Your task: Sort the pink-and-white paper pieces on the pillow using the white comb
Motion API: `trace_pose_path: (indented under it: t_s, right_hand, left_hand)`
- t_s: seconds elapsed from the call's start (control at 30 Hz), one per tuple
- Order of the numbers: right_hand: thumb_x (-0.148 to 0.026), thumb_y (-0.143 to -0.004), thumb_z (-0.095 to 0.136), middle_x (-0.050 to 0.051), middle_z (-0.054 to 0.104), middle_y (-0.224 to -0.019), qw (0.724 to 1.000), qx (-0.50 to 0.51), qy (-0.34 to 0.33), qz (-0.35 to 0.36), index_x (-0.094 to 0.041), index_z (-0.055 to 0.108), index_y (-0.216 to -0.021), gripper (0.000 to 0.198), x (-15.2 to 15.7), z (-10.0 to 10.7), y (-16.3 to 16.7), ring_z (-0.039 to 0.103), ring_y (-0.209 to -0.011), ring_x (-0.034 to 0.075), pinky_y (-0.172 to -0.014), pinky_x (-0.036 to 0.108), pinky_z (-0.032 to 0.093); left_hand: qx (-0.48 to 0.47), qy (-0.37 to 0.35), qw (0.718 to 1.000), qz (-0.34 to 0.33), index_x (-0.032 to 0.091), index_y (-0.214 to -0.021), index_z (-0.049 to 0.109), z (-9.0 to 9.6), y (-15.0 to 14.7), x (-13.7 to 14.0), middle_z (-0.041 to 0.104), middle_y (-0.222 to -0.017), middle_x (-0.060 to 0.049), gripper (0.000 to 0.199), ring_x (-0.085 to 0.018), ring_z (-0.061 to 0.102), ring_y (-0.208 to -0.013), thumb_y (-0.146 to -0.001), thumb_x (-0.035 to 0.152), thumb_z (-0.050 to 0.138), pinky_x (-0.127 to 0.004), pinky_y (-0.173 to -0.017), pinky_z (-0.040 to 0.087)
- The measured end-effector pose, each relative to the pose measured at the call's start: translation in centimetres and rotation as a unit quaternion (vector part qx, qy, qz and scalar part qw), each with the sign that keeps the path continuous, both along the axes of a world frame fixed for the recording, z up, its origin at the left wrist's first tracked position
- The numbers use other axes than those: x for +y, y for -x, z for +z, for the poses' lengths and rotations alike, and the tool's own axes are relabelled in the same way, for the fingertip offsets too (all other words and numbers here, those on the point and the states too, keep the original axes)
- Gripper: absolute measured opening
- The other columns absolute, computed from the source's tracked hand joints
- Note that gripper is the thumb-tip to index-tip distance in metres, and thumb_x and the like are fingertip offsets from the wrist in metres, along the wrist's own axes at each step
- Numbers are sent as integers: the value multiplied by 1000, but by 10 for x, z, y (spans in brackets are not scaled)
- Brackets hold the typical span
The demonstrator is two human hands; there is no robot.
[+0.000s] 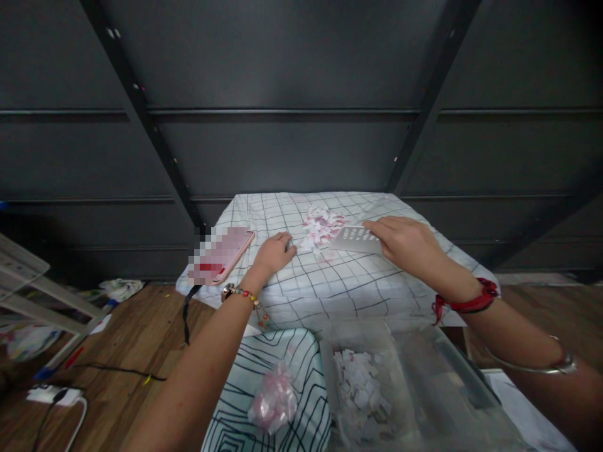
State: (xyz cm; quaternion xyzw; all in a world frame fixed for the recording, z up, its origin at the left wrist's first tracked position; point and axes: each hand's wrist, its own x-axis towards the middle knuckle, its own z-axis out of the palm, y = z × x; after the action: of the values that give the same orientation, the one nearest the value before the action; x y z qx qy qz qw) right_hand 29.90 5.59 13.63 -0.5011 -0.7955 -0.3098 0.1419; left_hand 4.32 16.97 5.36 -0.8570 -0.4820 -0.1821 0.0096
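My right hand (409,243) grips the upper edge of a white plastic piece with a row of slots (355,238), which is tilted over the cloth. The slotted piece stands against the near right side of a loose pile of small white and pink paper scraps (325,223). Left of that pile, my left hand (274,252) rests on the white checked cloth (301,289). Its thumb is apart from its slightly bent fingers, and I see nothing held in it. Nearer to me, a clear plastic box (400,376) contains more white scraps (360,386).
A pink phone (226,256) lies at the cloth's left side, with a black cable below. A clear bag of pink bits (274,398) rests on a striped cushion (306,351). A power strip (54,394) lies on the wooden floor. Dark panels (282,150) rise behind the table.
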Motion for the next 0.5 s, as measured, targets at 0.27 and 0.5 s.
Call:
trace_pose_path:
  t_s: [0.27, 0.5]
  right_hand:
    - [-5, -76, 39, 9, 69, -88, 999, 13, 11, 38, -14, 63, -103, 37, -14, 0, 17, 61, -79, 19, -69, 29, 45]
    - [-3, -77, 37, 8, 68, -86, 995, 37, 9, 96, -14, 63, -101, 37, -1, -4, 23, 61, -79, 18, -71, 29, 46]
  left_hand:
    - [0, 6, 1000, 5, 16, -114, 55, 1, -1, -1, 55, -125, -8, 31, -21, 52, -114, -88, 28, 45, -30, -100, 39]
    - [-7, 2, 1000, 1, 16, -113, 56, -1, 0, 1, 56, -124, -8, 30, -21, 52, -115, -88, 28, 45, -29, -100, 39]
